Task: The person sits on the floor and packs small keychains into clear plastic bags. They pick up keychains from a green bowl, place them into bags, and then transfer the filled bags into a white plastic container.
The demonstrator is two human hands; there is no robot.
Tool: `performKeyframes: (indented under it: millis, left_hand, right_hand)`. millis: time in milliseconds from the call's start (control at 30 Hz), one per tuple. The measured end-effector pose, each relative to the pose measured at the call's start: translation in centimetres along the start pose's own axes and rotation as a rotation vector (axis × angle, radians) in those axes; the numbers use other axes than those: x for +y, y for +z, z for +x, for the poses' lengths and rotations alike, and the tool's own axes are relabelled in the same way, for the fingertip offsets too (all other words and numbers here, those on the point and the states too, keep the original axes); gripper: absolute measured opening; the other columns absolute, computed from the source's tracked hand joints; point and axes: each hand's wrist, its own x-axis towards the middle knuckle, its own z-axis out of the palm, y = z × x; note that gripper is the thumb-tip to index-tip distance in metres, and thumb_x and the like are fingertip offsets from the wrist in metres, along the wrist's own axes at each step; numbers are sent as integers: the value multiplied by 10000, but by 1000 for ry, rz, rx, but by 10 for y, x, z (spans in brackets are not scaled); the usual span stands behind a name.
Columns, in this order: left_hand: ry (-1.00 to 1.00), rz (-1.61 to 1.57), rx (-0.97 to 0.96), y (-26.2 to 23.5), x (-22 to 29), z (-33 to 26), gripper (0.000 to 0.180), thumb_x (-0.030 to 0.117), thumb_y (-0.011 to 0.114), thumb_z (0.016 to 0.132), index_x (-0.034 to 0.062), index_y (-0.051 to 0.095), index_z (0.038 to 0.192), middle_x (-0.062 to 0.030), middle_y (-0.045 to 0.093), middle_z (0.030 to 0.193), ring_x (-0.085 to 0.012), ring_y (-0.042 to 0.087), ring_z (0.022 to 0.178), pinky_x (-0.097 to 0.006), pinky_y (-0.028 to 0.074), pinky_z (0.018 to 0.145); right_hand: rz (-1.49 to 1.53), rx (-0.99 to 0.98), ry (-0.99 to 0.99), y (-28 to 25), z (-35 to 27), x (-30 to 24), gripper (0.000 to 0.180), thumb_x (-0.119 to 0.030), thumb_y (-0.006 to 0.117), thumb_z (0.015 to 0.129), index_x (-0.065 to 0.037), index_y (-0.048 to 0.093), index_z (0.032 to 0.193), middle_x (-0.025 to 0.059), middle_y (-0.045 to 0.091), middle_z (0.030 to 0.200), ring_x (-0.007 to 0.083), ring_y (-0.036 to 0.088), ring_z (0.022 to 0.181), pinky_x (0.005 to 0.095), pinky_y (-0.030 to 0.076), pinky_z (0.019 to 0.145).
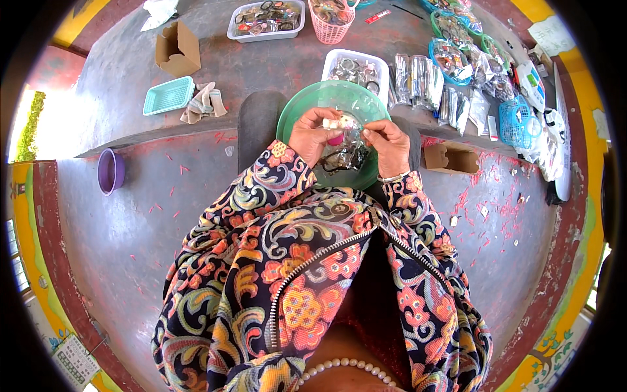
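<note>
Seated at a grey table (130, 98), a person in a bright floral jacket (313, 274) works over a green plastic bowl (294, 114) at upper centre of the frame. Both hands meet above the bowl: the left hand (313, 134) and right hand (390, 145) each have their fingers pinched on a small clear packet (346, 127) with a pale and pink trinket inside it. Dark small items lie in the bowl beneath the hands.

Just beyond the bowl sits a white rectangular tray (356, 65) of small hardware, with a row of clear, silvery packets (418, 81) to its right. Further right, blue baskets (516, 121) and more clear packets crowd the upper right of the frame, beside white cards with green and blue patches (534, 85). At top centre stand another white tray (266, 19) and a pink basket (331, 23).

An open cardboard box (177, 49) and a turquoise basket lid (168, 95) lie at upper left, with a folded cloth (204, 103) next to them. A purple cup (111, 171) stands at left on the lower surface; a second small cardboard box (450, 157) sits right of the hands.
</note>
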Motion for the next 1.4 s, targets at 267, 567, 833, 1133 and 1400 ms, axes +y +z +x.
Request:
performKeyframes:
  millis: [267,567,833,1133,1400]
  left_hand:
    - [196,297,-40,-3,-3,1,305,-182,548,637,54,517,828,-89,508,998,-202,467,1040,-327,390,899]
    - [208,264,-93,15,3,-4,413,-97,556,685,47,473,1064,-99,471,1140,-172,468,1036,-308,398,873]
    - [-183,131,-86,4,5,-1,404,-71,587,715,33,467,1086,-85,543,1014,-177,549,930,-289,463,799]
    - [-203,-60,-138,1,6,-2,278,-66,607,705,31,534,955,-89,584,932,-197,575,888,-331,466,805]
    - [-215,-126,-194,3,8,-6,248,-28,607,720,32,556,955,-109,589,940,-208,571,889,-342,447,828]
  right_hand:
    - [162,-108,227,-4,4,-8,79,-53,564,797,-16,564,867,35,579,736,95,536,647,203,412,559]
    - [-46,-64,119,-6,3,-7,67,-67,583,767,-14,570,806,6,574,708,66,517,614,187,405,532]
    - [-587,-77,-296,4,-3,-22,133,-21,617,673,-25,566,795,38,565,707,81,514,550,202,422,498]
    - [-637,6,-461,14,-9,-30,124,-22,622,664,-53,553,762,57,559,705,136,539,533,228,435,483]
    - [-725,-71,-652,15,-8,-33,169,-3,615,629,-59,550,775,88,559,735,244,566,653,295,458,549]
